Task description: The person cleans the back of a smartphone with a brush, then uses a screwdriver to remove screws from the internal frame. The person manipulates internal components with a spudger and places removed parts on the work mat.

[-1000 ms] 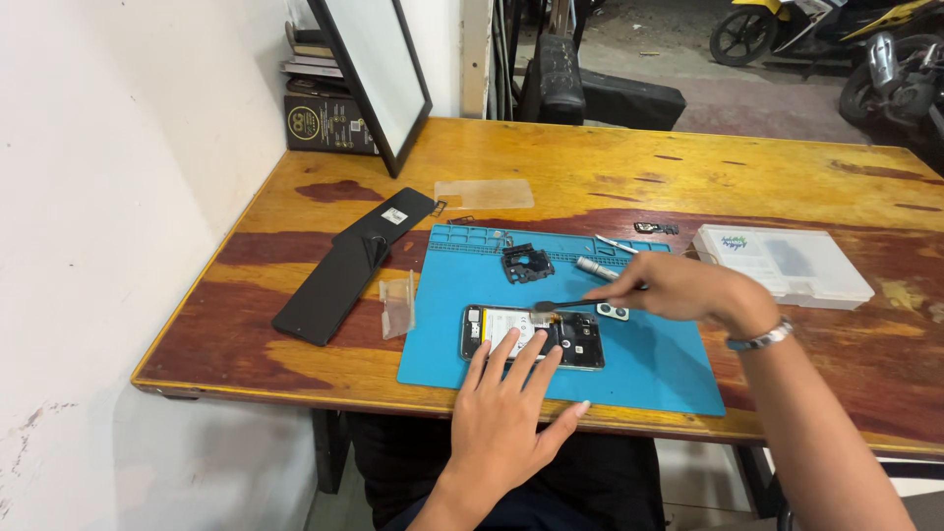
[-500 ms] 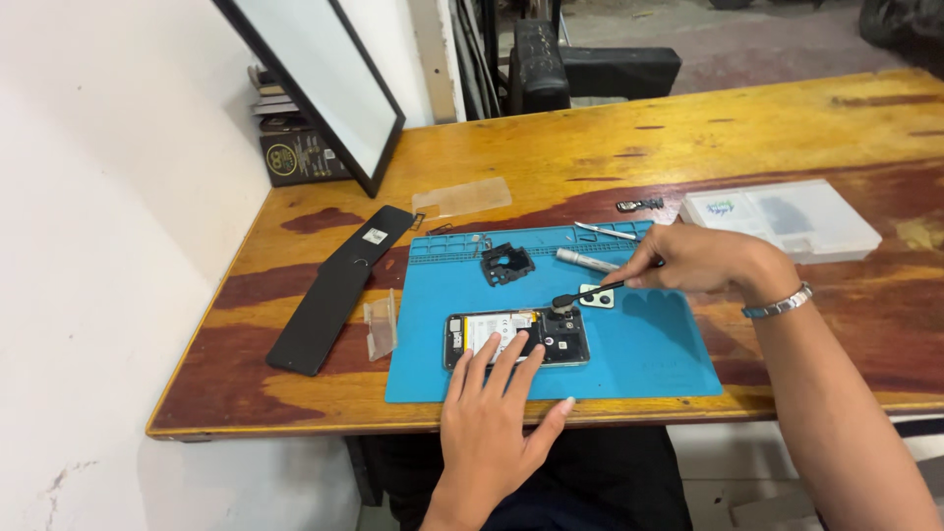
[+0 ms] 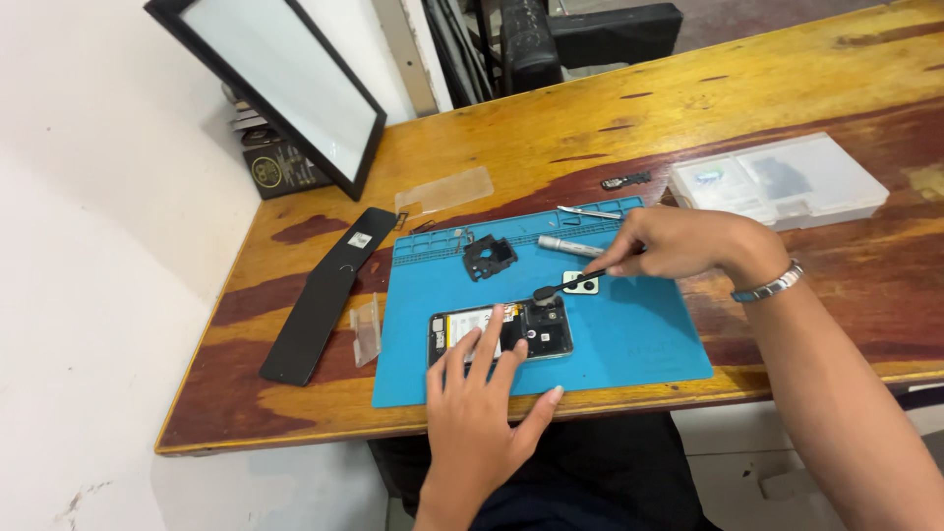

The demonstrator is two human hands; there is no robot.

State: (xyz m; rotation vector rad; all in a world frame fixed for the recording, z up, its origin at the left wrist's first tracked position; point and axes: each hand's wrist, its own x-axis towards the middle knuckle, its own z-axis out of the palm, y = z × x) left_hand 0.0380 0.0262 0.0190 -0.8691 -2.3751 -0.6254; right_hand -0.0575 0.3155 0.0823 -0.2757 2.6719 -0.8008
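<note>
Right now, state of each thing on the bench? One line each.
phone: back off, insides exposed, flat on mat
left hand: fingers pressing on phone
right hand: pinching thin black tool
black tool: tip down at phone's top edge
blue mat: flat on table
clear parts box: lid shut
black bracket: loose on mat
silver pen-shaped tool: lying on mat

Bare forearms, a silver bracelet (image 3: 770, 286) on the right wrist, dark trousers (image 3: 590, 472).

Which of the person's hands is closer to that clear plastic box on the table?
Right. The right hand holds a thin black tool just left of the clear plastic box. The left hand rests on the opened phone, much farther away.
</note>
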